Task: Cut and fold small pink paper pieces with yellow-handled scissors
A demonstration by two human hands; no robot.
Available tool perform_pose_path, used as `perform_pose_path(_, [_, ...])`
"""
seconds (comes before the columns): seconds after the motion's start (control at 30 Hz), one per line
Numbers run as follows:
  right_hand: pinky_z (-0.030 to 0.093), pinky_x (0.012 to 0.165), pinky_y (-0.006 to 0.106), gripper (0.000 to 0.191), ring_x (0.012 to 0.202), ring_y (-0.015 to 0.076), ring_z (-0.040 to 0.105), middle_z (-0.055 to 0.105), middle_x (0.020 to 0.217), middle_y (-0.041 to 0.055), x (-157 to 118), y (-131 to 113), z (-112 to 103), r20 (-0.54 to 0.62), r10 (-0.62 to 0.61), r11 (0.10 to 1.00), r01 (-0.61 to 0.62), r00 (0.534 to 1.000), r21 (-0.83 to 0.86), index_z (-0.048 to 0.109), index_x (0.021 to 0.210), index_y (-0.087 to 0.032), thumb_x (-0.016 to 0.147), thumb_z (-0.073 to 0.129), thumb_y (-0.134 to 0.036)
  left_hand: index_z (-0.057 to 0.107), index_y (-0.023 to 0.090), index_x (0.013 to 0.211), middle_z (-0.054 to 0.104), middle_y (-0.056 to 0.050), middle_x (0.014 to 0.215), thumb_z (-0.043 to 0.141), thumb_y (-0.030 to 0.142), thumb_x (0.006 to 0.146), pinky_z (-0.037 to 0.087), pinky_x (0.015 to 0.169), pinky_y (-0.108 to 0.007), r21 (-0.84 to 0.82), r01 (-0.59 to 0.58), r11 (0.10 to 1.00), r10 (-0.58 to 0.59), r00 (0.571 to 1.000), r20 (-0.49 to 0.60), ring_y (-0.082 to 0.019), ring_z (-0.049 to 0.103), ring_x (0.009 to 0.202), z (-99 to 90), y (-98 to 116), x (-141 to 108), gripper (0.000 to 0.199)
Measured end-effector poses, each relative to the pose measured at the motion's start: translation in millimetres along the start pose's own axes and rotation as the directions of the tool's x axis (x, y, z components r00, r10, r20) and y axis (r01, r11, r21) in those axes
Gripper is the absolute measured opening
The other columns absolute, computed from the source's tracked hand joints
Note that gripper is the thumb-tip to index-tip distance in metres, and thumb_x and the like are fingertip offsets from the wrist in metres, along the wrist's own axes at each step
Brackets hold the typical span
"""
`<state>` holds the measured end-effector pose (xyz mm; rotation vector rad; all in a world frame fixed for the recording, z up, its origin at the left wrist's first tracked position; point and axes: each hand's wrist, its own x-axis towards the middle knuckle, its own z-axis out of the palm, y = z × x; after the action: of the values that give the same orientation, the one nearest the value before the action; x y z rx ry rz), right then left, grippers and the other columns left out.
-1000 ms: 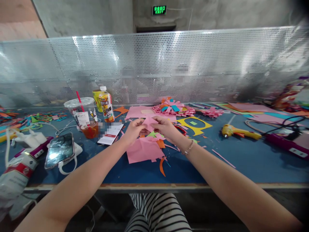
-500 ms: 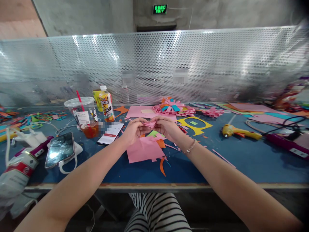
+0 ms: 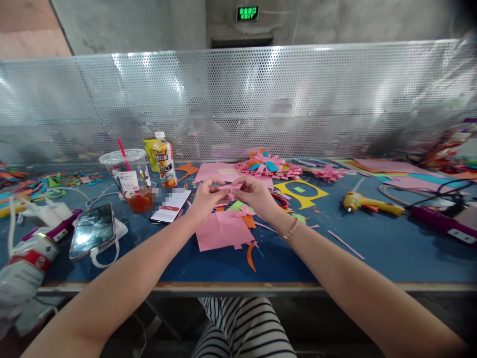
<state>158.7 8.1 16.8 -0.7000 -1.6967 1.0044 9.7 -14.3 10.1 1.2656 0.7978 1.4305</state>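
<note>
Between my fingertips is a small piece of pink paper (image 3: 230,191), bent or folded, its exact shape partly covered. My left hand (image 3: 205,199) pinches it from the left and my right hand (image 3: 254,198) from the right, the fingers almost meeting. Just below them a larger pink sheet (image 3: 223,232) lies on the blue table. Green and orange scraps lie partly under my right hand, along with a red-handled tool (image 3: 280,200) mostly hidden behind it. Beyond my hands sits a pink fringed paper flower (image 3: 263,164) with blue and orange strips.
At left stand a drink cup (image 3: 136,186) with a red straw and a juice bottle (image 3: 164,161); phones (image 3: 93,231) lie nearby. A yellow glue gun (image 3: 368,204) with a cable lies at right. A cut yellow sheet (image 3: 307,201) is behind my right wrist. A perforated metal screen (image 3: 238,99) borders the back.
My hands have drawn slightly closer together and the pink paper between them has become more bent. My right wrist has shifted a little left, uncovering a green scrap beside it.
</note>
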Motion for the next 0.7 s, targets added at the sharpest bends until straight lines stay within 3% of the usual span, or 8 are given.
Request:
perform_pose_path(0.33, [0.037, 0.049, 0.023, 0.023, 0.054, 0.0090, 0.045, 0.049, 0.063, -0.0037, -1.7, -0.7, -1.1, -0.051, -0.079, 0.982, 0.069, 0.996, -0.179, 0.054, 0.087, -0.019, 0.067, 0.063, -0.026, 0.052, 0.016, 0.084, 0.064, 0.000, 0.064, 0.068, 0.021, 0.063, 0.053, 0.066, -0.029, -0.013, 0.010, 1.000, -0.010, 1.000, -0.001, -0.013, 0.064, 0.060, 0.2, 1.4, -0.4, 0.027])
perform_pose_path(0.7, [0.038, 0.050, 0.024, 0.023, 0.056, 0.0090, 0.045, 0.052, 0.067, -0.0023, -0.3, -1.1, -1.6, -0.034, -0.108, 0.980, 0.100, 0.994, -0.173, 0.055, 0.085, -0.019, 0.065, 0.066, -0.025, 0.052, 0.016, 0.079, 0.064, 0.001, 0.061, 0.069, 0.022, 0.063, 0.053, 0.063, -0.027, -0.026, 0.008, 1.000, -0.007, 1.000, 0.018, -0.013, 0.064, 0.061, 0.0, 1.3, -0.2, 0.024])
